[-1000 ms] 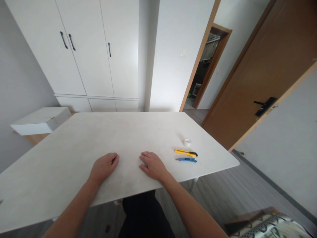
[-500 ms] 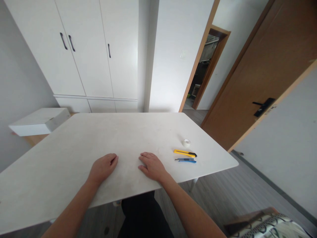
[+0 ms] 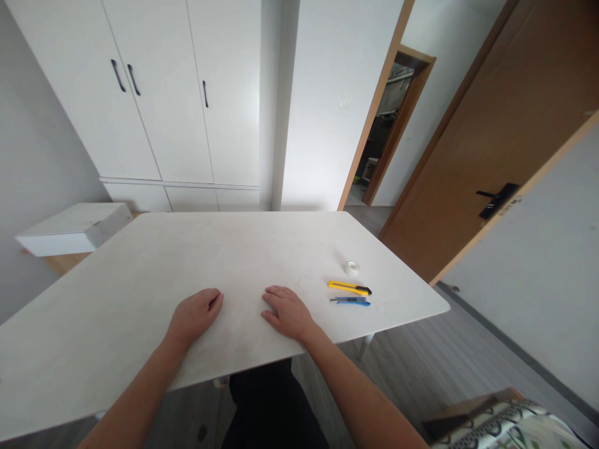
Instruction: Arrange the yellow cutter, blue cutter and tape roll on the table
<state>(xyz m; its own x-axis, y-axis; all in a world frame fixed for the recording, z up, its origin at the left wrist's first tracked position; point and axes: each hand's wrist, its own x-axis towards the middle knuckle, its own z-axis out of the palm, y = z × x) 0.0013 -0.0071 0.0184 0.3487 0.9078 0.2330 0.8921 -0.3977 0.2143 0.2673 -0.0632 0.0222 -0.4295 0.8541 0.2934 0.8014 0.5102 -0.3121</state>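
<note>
My left hand (image 3: pixel 196 315) rests on the white table (image 3: pixel 224 249) near its front edge, its fingers curled into a loose fist with nothing showing in them. To the right, my right hand (image 3: pixel 287 312) lies palm down on the tabletop, thumb apart from the fingers, holding nothing. Beyond it on the right lie a yellow utility knife (image 3: pixel 349 287) with a black end and, closer to me, a blue utility knife (image 3: pixel 350 301) with a metal tip. Behind both knives sits a small roll of white tape (image 3: pixel 352 269).
White cupboards (image 3: pixel 173 93) with dark handles stand behind the table. A white box (image 3: pixel 77 227) is at the far left. On the right is a brown door (image 3: pixel 477 137) with a black handle, and a patterned cloth (image 3: pixel 515 427) shows at bottom right.
</note>
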